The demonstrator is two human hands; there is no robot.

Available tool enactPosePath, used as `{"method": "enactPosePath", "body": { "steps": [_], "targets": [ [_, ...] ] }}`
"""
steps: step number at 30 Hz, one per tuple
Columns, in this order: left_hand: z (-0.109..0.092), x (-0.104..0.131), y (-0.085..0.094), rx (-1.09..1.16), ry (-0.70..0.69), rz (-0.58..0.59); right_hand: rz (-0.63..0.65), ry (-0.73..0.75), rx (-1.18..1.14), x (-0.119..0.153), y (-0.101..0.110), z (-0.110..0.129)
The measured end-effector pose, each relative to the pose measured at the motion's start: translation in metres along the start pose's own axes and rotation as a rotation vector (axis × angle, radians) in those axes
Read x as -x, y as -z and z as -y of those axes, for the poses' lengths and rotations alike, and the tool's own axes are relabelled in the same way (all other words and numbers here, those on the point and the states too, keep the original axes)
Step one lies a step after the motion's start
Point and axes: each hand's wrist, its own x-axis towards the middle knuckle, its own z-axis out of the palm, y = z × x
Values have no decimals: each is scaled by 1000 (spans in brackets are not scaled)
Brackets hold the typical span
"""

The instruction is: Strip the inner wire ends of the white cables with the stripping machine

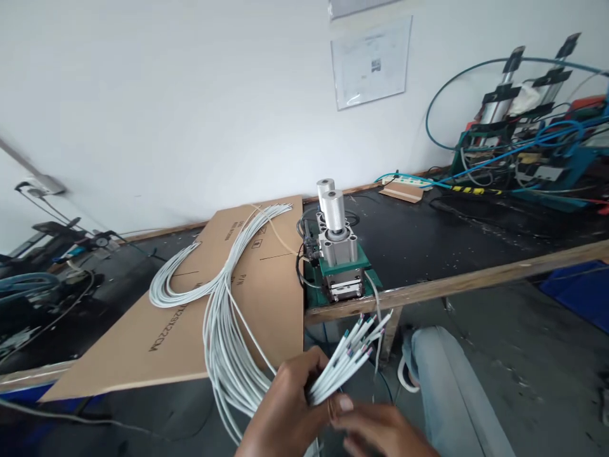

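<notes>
the left hand is clenched around a bundle of white cables, gripping it just behind the cable ends, which fan out up and to the right of the fist. the right hand sits just to the right of and below the left, its fingers touching the bundle where it leaves the fist; whether it grips any cable cannot be told. back from the left hand the bundle runs up and to the left, looping over a cardboard sheet on the black workbench. just beyond the cable ends a small pneumatic press stands at the bench edge. farther right on the bench is a tangle of blue hoses and machines.
</notes>
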Motion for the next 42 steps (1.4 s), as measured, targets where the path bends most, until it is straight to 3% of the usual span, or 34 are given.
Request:
{"method": "enactPosePath", "body": {
  "steps": [3, 6, 11, 14, 19, 23, 27, 30, 36, 42],
  "targets": [
    [7, -13, -3, -22, 15, 69, -282, -234, -335, -16, 45, 6],
    [9, -16, -5, -31, 61, 99, -399, -231, -641, -31, 66, 13],
    [4, -13, -6, -10, 18, 43, -471, -134, -922, -42, 49, 14],
    [0, -12, -7, 24, 10, 9, -432, -136, -1025, -41, 36, 15],
    [-4, -14, -7, 93, -12, -40, -267, -199, -1070, -40, 22, 23],
    [-4, -14, -8, 118, -89, -91, -391, -216, -1095, -46, 8, 24],
    [-7, -8, -8, 1, -178, -325, -565, -143, -1149, -51, -6, 25],
    [-13, -2, -9, -52, -196, -440, -580, -147, -1179, -53, -9, 28],
    [-22, -1, -9, -26, -185, -297, -429, -195, -994, -54, 2, 34],
    [-19, -4, -6, -31, -187, -256, -406, -165, -884, -53, 8, 35]
  ]
}}
